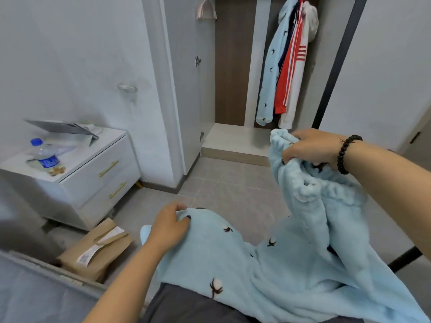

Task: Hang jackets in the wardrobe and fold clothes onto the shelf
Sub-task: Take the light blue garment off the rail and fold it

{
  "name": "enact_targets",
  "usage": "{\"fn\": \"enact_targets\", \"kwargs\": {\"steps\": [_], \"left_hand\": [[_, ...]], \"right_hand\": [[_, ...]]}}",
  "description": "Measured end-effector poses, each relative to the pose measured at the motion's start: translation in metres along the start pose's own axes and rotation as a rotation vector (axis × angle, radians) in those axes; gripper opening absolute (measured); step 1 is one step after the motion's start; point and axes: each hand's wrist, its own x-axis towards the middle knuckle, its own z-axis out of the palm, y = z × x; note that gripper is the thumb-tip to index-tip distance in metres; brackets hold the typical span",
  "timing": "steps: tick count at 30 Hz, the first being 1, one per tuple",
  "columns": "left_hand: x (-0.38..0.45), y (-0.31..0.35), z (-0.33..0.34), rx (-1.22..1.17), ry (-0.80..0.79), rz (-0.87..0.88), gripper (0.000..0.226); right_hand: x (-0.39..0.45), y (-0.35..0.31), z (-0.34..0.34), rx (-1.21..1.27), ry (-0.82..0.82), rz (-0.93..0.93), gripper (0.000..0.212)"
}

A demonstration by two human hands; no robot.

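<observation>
While the right hand [311,148], a dark beaded bracelet [345,154] at its wrist, bunches the upper edge of a fluffy pale-blue fleece garment [291,264] in curled fingers, the left hand [169,226] pinches a lower fold of the same soft cloth, which is dotted with small dark and white sprigs and drapes down across the person's lap. Beyond the hands lies grey tiled floor, then the open wardrobe [235,141], where a matching blue jacket [271,73] and a red-and-white striped jacket [291,73] hang side by side. At left stands a white bedside cabinet [98,173] with brass handles, bearing a clear plastic bottle [44,155]; a brown paper bag [98,248] lies below it.
</observation>
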Motion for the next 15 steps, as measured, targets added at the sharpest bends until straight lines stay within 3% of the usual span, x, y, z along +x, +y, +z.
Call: {"fn": "enact_targets", "kwargs": {"steps": [2, 4, 7, 12, 15], "left_hand": [[0.003, -0.013, -0.001, 0.065, -0.063, -0.138, 0.043], [0.002, -0.01, 0.004, 0.083, -0.079, -0.136, 0.048], [-0.001, 0.034, 0.016, 0.044, -0.075, 0.095, 0.049], [-0.004, 0.165, 0.027, -0.524, -0.486, 0.393, 0.055], [0.015, 0.234, 0.02, -0.653, -0.56, 0.538, 0.078]], "right_hand": [[0.007, 0.003, -0.002, 0.02, -0.004, 0.017, 0.012], [0.013, 0.012, -0.009, 0.082, 0.0, 0.043, 0.017], [0.02, 0.024, -0.018, 0.214, 0.014, 0.073, 0.015], [0.041, 0.028, -0.04, 0.605, 0.183, 0.011, 0.024], [0.057, 0.017, -0.07, 0.853, 0.332, -0.089, 0.032]]}}
